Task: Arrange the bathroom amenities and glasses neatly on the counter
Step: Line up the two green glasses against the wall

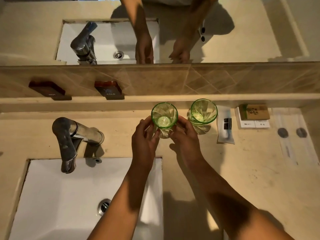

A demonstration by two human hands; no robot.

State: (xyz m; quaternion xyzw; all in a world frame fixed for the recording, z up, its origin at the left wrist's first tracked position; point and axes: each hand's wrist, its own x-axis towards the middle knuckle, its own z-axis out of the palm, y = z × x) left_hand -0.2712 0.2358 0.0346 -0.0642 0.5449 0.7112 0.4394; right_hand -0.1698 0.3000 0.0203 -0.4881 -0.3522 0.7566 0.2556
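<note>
- Left hand (144, 135) and right hand (186, 135) cup the near glass (164, 116) from opposite sides, at 9 and 3 o'clock of it. Fingers curl round its lower wall; the rim is left untouched, probably for hygiene.
- Grip state: both hands grasp this one glass. Whether its base rests on the surface (242, 170) or hangs just above cannot be told.
- The glass stands upright, mouth up, with a pale paper or cloth wrap about its foot. A two-handed hold suits fine straightening rather than carrying.
- Second glass (203, 111) stands upright just beside, at 3 o'clock of the held one, apart from it, wrapped likewise. It appears to be the reference for alignment against the back ledge.
- Further toward 3 o'clock lie a sachet (225, 125), a stack of small boxes (253, 115) and flat clear packets (294, 135), ranged in a row along the back.
- Tap (69, 141) and sink (69, 196) sit at 9 and 7 o'clock of the hands; amenities are kept clear of the basin, likely to stay dry.
- Judgement: the row is nearly complete; the held glass needs squaring with its neighbour.
</note>
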